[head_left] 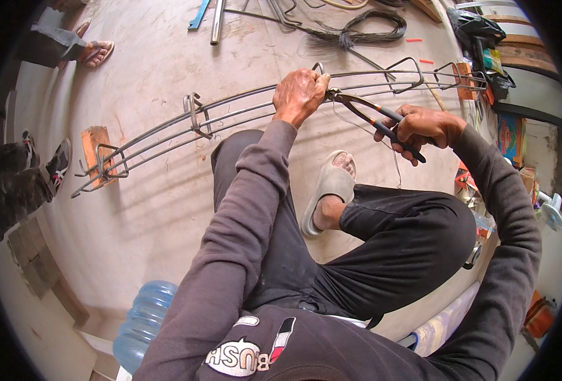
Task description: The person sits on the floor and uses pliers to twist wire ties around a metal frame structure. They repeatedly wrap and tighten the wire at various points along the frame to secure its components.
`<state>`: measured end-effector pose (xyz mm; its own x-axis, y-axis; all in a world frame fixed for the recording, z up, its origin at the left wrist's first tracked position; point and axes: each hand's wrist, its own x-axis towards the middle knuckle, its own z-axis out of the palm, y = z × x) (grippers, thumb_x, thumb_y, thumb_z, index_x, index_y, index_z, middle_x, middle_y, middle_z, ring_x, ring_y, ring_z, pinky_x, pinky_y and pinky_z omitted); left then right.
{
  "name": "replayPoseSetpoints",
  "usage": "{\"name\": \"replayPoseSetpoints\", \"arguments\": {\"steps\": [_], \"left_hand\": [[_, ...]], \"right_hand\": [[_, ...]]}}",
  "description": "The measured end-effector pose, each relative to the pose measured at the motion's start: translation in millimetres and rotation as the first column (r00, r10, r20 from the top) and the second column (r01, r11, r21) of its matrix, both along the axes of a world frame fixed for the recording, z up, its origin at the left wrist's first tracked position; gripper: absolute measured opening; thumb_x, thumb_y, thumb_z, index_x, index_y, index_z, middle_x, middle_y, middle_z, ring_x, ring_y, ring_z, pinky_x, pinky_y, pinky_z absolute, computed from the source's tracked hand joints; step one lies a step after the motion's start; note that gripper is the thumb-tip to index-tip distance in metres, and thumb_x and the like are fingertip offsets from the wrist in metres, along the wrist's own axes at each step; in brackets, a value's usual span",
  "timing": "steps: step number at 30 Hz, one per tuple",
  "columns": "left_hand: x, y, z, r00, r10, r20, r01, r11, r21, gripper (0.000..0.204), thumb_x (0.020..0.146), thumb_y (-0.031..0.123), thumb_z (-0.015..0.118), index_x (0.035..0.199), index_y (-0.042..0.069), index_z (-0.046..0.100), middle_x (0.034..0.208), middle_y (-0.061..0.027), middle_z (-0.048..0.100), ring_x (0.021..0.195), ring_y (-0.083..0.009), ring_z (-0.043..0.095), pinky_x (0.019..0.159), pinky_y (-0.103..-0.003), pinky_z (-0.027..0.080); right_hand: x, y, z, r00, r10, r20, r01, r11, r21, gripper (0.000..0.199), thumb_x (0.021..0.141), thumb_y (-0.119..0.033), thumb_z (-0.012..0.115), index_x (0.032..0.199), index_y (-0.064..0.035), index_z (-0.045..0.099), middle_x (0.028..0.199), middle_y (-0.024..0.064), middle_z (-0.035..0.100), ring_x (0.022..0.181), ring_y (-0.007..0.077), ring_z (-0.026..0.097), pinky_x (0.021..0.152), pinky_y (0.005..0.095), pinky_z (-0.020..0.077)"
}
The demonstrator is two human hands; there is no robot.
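Note:
A long, narrow rebar cage (243, 113) of thin steel bars lies across in front of me, with bent stirrups (196, 115) spaced along it. My left hand (299, 95) is closed around the bars and a stirrup near the middle. In my right hand (430, 126) are pincers (357, 106) with black and orange handles, fingers wrapped around the grips. The pincers' jaws meet the cage just right of my left hand, at a bar joint. From there a thin tie wire (396, 166) hangs down below the pincers. My left fingertips are partly hidden.
Wooden blocks (95, 147) (465, 80) prop the cage's ends. Beyond it lie a coil of dark wire (373, 28), a metal pipe (217, 22) and loose bent bars. A blue water jug (144, 324) stands at lower left. Other people's feet (97, 54) show at left; clutter lines the right.

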<state>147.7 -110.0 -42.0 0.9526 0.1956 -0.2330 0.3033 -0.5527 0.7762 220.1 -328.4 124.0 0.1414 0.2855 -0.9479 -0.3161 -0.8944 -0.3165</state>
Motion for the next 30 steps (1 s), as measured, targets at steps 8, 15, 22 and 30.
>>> {"name": "replayPoseSetpoints", "arguments": {"steps": [8,15,22,30], "left_hand": [[-35.5,-42.9,68.8,0.668,-0.428,0.609,0.448,0.885,0.130,0.069,0.084,0.031,0.078,0.139,0.001,0.050,0.133,-0.0221,0.054,0.122,-0.0406,0.057,0.104,-0.046,0.049],[-35.8,-74.4,42.9,0.609,-0.498,0.617,0.224,0.855,0.469,0.070,0.088,0.013,0.063,0.152,0.005,0.036,0.130,-0.0192,0.056,0.130,-0.0342,0.054,0.122,-0.051,0.028],[-13.7,-92.7,32.5,0.652,-0.341,0.677,0.074,0.918,0.391,0.036,0.083,0.009,0.066,0.117,0.004,0.060,0.096,-0.0120,0.060,0.091,-0.0287,0.065,0.080,-0.041,0.049],[0.1,-85.8,47.1,0.762,-0.172,0.624,0.127,0.985,0.115,0.031,0.067,0.000,0.069,0.096,0.002,0.059,0.092,-0.0175,0.062,0.087,-0.0366,0.065,0.080,-0.046,0.049]], "right_hand": [[8.2,-6.9,-5.1,0.992,0.000,-0.126,0.002,1.000,0.016,0.040,0.083,-0.008,0.047,0.118,0.0112,0.053,0.082,0.0131,0.059,0.061,0.0244,0.065,0.057,0.0439,0.0615],[11.6,-6.8,-6.2,0.983,-0.040,-0.179,0.039,0.999,-0.010,0.037,0.086,-0.008,0.047,0.118,0.0121,0.051,0.084,0.0186,0.063,0.066,0.0294,0.069,0.060,0.0469,0.0624],[8.3,18.0,27.2,0.983,0.157,0.096,-0.145,0.982,-0.119,0.030,0.085,-0.012,0.055,0.109,0.0067,0.053,0.082,0.0211,0.068,0.069,0.0350,0.071,0.064,0.0492,0.0608],[-53.2,21.5,40.4,-0.422,0.613,0.668,-0.543,0.419,-0.728,0.053,0.078,-0.017,0.068,0.124,0.0055,0.056,0.101,0.0142,0.066,0.099,0.0294,0.064,0.082,0.0413,0.0484]]}}
